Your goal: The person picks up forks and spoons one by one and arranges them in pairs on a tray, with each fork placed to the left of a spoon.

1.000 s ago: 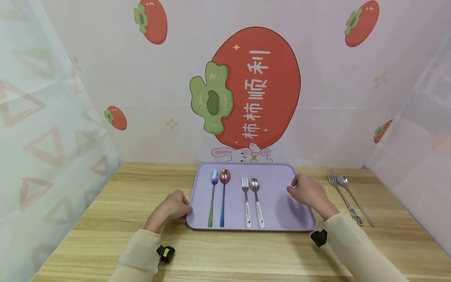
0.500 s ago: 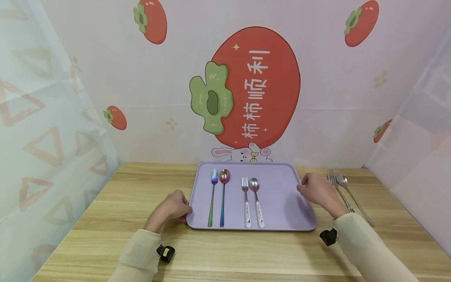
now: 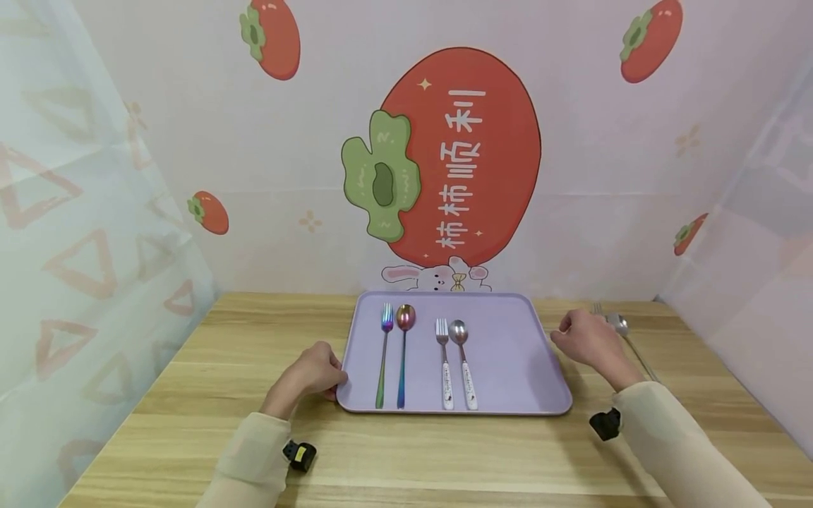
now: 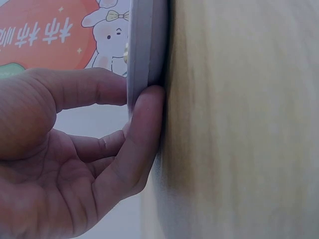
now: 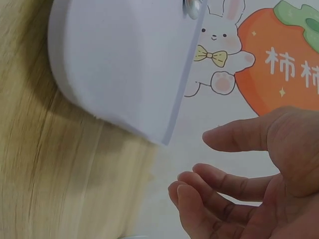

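Note:
A lilac tray (image 3: 508, 360) lies on the wooden table in the head view. My left hand (image 3: 314, 370) pinches its left rim; in the left wrist view the thumb (image 4: 84, 89) is on one face and curled fingers on the other. On the tray lie a rainbow fork (image 3: 384, 353), a rainbow spoon (image 3: 406, 317), a small fork (image 3: 447, 384) and a small spoon (image 3: 470, 384) with white handles. My right hand (image 3: 591, 342) hovers just right of the tray, fingers loosely bent and holding nothing. It partly hides a silver fork (image 3: 598, 308) beside a silver spoon (image 3: 619, 324).
The wooden table (image 3: 444, 458) runs in front of the tray and to both sides. A printed backdrop (image 3: 603, 233) with persimmons and a rabbit stands directly behind the tray. Light sheets close off the left and right sides.
My right hand has moved right, from over the tray's right part to beyond its edge, and now covers much of the silver fork. The left hand keeps its place on the rim.

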`<state>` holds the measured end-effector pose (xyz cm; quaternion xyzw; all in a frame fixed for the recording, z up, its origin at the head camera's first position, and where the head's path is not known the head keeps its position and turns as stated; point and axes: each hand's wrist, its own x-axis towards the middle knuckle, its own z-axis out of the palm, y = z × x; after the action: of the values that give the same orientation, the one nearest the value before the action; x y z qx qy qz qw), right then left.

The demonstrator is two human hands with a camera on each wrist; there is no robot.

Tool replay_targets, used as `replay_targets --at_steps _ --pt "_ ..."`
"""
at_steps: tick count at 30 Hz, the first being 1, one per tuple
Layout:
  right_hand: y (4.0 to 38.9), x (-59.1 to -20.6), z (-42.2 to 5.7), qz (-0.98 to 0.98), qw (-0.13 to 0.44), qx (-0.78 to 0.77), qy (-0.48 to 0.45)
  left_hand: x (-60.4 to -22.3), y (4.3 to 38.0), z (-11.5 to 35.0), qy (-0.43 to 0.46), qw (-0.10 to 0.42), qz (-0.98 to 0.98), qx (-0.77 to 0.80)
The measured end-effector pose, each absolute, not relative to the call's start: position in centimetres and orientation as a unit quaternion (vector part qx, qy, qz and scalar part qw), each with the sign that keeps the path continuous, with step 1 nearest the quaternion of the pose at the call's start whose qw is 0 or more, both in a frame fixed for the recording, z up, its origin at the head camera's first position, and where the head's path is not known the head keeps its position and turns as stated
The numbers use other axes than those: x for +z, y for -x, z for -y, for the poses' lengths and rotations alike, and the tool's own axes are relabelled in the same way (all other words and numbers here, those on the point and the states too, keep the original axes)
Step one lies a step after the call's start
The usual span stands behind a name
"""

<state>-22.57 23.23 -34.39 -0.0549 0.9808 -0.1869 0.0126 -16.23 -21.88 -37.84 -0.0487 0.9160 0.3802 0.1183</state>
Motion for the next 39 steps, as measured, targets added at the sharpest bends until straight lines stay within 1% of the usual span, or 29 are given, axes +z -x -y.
replay_targets --at_steps 19,26,39 --pt "23.1 -35.1 -25.8 -0.982 0.026 -0.182 0.031 -37.8 16.1 21.9 0.05 0.116 -0.915 0.384" --pt "23.0 -35.2 -26.4 -0.982 0.017 -0.185 0.025 -37.9 16.1 21.9 0.049 0.115 -0.915 0.383" --pt "23.1 -35.3 -28.0 -0.98 0.027 -0.197 0.011 -37.8 16.1 21.9 0.05 0.115 -0.917 0.38"
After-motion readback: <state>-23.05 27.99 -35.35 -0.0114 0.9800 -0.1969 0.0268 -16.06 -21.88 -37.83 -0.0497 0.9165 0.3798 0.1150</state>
